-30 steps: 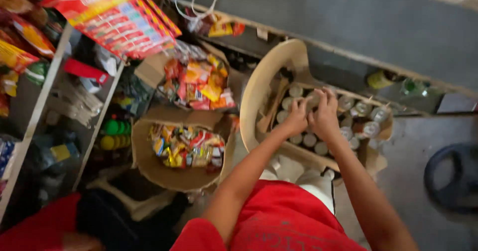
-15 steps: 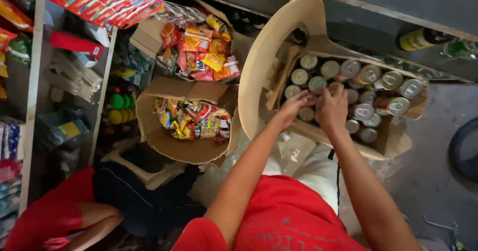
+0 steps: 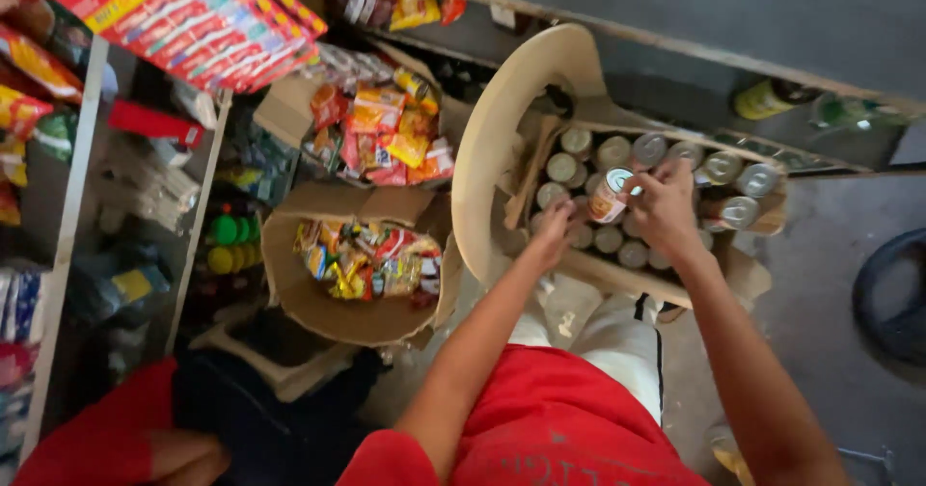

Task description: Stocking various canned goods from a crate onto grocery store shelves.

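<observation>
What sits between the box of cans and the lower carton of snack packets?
In the head view, the pale plastic chair's curved back stands between the box of cans and the lower carton of snack packets.

A cardboard tray [image 3: 748, 269] of tin cans [image 3: 666, 148] sits on a plastic chair [image 3: 502, 129], with two open boxes of snack packets [image 3: 371, 259] to its left and, further left, what looks like shop shelving [image 3: 77, 206].

My only view comes from the head camera, looking steeply down past my red shirt [image 3: 569, 428] onto the box of cans [image 3: 666, 206] at arm's length, shelves [image 3: 87, 158] along the left edge.
</observation>
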